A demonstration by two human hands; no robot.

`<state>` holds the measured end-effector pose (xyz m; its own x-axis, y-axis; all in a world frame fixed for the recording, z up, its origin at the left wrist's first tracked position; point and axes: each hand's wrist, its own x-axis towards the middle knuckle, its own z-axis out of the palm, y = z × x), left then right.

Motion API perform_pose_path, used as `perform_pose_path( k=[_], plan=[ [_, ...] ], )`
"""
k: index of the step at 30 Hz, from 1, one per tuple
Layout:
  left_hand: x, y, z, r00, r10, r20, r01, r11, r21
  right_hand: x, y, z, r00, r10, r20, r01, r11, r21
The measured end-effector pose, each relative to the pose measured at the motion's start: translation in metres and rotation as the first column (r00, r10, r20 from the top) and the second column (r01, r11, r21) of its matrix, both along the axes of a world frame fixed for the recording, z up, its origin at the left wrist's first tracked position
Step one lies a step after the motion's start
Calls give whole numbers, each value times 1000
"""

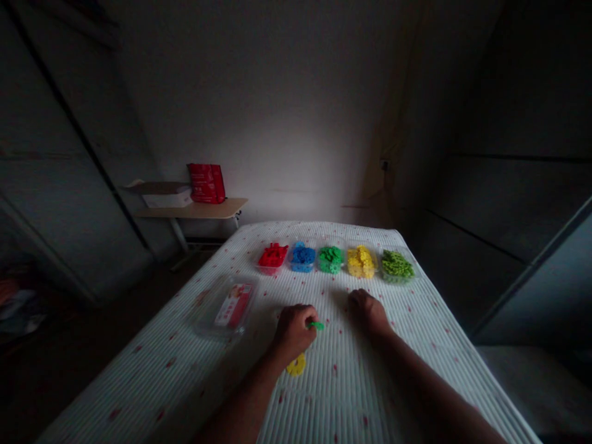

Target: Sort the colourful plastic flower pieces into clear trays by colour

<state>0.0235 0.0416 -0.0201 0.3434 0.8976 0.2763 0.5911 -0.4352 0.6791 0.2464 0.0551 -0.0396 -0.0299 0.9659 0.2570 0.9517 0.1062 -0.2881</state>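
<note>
My left hand [292, 331] is curled on the white striped cloth of the table [393, 382] and pinches a small green toy piece [316, 325]. A yellow piece [296, 365] lies on the cloth just under that wrist. My right hand [367, 310] rests knuckles-up on the cloth a little to the right, fingers curled under; whether it holds anything is hidden. Along the far edge stand clear trays of pieces: red [272, 256], blue [303, 256], green [330, 259], yellow [361, 261] and light green [396, 266].
A clear lidded box [225, 306] with a red and white card inside lies to the left of my left hand. Beyond the table stands a small wooden desk [194, 211] with a red bag [206, 183] and a white box. The room is dim.
</note>
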Motion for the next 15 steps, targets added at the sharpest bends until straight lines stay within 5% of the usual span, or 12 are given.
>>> perform_pose_path(
  k=[9,15],
  plan=[
    [-1,12,-10,936,83,342,-12,979,-206,1,5,-7,999,25,-34,-26,999,-26],
    [13,36,6,873,43,485,96,961,-258,-1,3,-3,998,13,-64,-16,999,-50]
  ],
)
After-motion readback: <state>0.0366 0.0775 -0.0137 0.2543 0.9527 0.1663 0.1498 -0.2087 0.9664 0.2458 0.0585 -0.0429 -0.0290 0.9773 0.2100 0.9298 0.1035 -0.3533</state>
